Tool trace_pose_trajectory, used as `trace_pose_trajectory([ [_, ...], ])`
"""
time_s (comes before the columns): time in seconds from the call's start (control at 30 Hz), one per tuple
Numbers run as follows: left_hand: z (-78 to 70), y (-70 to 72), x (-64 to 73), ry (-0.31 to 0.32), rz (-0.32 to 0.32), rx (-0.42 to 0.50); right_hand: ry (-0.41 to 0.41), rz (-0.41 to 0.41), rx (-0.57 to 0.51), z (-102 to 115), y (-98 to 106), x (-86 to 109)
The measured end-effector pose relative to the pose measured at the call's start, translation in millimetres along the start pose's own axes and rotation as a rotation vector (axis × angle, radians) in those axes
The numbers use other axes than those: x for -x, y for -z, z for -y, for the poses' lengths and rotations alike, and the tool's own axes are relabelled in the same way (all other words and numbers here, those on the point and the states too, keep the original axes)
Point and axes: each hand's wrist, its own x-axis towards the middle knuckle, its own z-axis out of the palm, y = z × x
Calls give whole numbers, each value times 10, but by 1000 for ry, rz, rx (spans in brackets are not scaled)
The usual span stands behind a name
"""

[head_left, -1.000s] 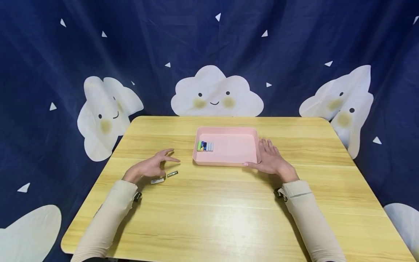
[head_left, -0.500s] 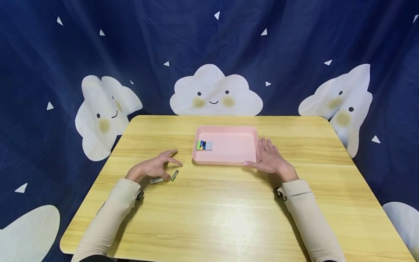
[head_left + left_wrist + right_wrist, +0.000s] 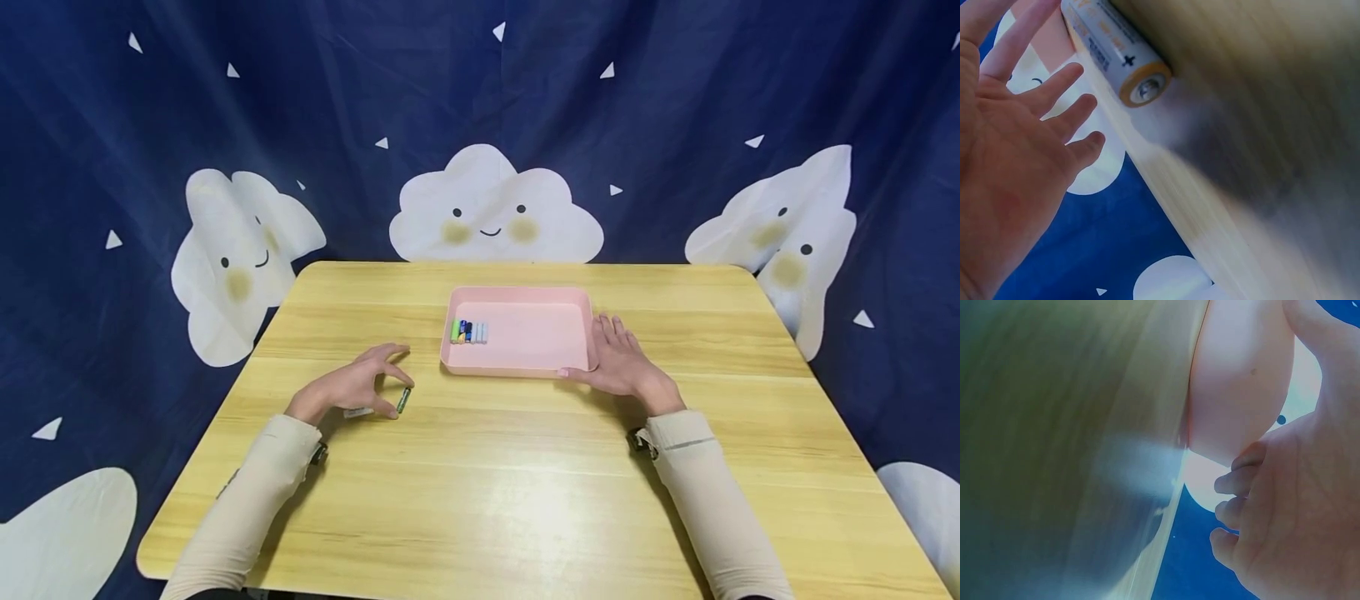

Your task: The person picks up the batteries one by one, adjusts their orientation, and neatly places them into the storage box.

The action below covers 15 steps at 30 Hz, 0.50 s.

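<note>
In the head view my left hand [image 3: 348, 387] is at the left of the table, with thumb and index fingertip at the two ends of a small dark green battery [image 3: 403, 400], pinching it. A white battery [image 3: 358, 412] with an orange end lies partly behind the thumb; the left wrist view shows this white battery [image 3: 1119, 53] close up, plus end towards the camera. The other left fingers stay spread. My right hand [image 3: 618, 362] rests at the near right corner of a pink tray [image 3: 517, 373], fingers straight along its side and thumb at the front rim.
Inside the tray, a row of several batteries [image 3: 468, 332], green, blue and pale, stands against the left wall. The wooden table [image 3: 480, 483] reaches back to a dark blue curtain [image 3: 345, 100] printed with clouds.
The green battery has been turned from nearly crosswise to more upright in view, and my left thumb and index finger have closed in on its ends. My right hand has stayed at the tray.
</note>
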Motion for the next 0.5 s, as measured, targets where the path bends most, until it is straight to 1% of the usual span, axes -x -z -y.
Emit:
trace_pose_trajectory([
  [0.17,6,-33,-19,-6,-17,-35,2,8,2,0,-5,2],
  [0.27,-7,-41,-23,2,-27,-51,5,5,6,-2,-12,-4],
  [0.5,-26,-60,-38,1,-91,-108,4,2,8,-3,-9,-8],
])
